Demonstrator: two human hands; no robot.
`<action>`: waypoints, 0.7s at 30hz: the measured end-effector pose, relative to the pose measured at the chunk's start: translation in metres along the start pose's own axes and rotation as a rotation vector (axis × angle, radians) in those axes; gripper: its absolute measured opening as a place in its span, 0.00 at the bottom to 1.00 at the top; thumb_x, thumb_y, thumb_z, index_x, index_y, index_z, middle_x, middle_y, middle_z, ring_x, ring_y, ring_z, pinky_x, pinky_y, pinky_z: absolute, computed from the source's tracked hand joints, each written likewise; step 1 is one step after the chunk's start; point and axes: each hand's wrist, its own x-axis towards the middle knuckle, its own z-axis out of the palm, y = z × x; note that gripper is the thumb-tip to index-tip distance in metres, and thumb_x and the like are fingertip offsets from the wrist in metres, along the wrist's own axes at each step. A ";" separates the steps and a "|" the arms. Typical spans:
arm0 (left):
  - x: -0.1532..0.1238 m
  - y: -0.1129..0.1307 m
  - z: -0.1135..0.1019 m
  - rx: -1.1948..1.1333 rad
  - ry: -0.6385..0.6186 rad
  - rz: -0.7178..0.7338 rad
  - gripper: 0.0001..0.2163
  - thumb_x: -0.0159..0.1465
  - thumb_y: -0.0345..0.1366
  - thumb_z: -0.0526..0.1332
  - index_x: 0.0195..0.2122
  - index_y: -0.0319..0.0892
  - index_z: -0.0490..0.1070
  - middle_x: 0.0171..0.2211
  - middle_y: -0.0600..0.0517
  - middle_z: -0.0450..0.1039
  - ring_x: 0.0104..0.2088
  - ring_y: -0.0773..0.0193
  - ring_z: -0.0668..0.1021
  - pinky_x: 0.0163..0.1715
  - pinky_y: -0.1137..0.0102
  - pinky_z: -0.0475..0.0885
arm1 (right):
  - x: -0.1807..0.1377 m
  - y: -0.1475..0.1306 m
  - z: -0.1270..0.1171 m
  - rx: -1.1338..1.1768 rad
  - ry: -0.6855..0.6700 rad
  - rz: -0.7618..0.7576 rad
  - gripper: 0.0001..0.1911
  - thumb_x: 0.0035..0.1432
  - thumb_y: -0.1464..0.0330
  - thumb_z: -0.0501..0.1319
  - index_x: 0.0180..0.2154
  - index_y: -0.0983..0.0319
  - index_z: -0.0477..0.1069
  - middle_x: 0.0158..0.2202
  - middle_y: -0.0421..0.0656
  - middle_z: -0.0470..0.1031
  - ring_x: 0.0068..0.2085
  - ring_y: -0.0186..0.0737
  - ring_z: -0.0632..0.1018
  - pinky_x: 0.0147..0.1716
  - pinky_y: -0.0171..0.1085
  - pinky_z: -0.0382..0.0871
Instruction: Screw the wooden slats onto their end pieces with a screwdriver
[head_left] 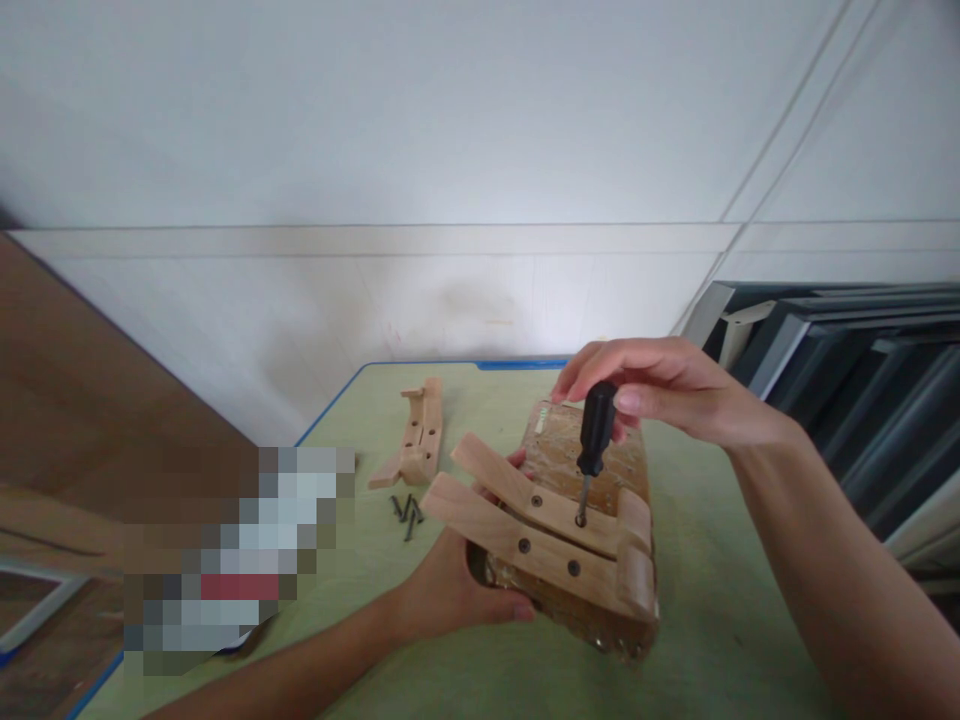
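Observation:
My right hand is closed around the black handle of a screwdriver. The screwdriver stands nearly upright, its tip in a hole of a pale wooden bracket made of two side-by-side strips with rounded end blocks. Dark screw heads show in the other holes. My left hand grips the bracket from the left, thumb in front and fingers partly hidden behind it. Beneath the bracket lies a brown block wrapped in clear plastic.
A second wooden bracket lies at the back left of the green table, with several loose dark screws in front of it. A blurred-out object is at the left edge. Dark panels lean on the right, near the white wall.

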 end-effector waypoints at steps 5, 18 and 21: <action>0.000 0.001 0.002 -0.031 0.013 -0.004 0.45 0.42 0.42 0.71 0.60 0.48 0.50 0.63 0.43 0.50 0.61 0.40 0.57 0.57 0.49 0.56 | 0.001 -0.001 0.001 -0.020 0.020 -0.023 0.10 0.58 0.70 0.56 0.41 0.68 0.70 0.42 0.48 0.69 0.32 0.28 0.72 0.29 0.29 0.69; 0.000 -0.001 0.003 -0.043 0.018 0.015 0.44 0.41 0.42 0.72 0.59 0.48 0.53 0.64 0.45 0.43 0.61 0.40 0.55 0.57 0.49 0.55 | 0.002 0.005 0.006 -0.050 0.117 -0.079 0.04 0.55 0.72 0.60 0.32 0.65 0.64 0.35 0.44 0.69 0.38 0.34 0.72 0.29 0.31 0.65; 0.001 0.001 0.003 -0.017 0.014 0.011 0.42 0.42 0.44 0.71 0.58 0.48 0.55 0.65 0.46 0.39 0.61 0.39 0.54 0.57 0.49 0.55 | 0.002 0.004 0.006 -0.071 0.121 -0.070 0.06 0.55 0.71 0.60 0.29 0.65 0.62 0.34 0.44 0.69 0.36 0.33 0.71 0.30 0.32 0.64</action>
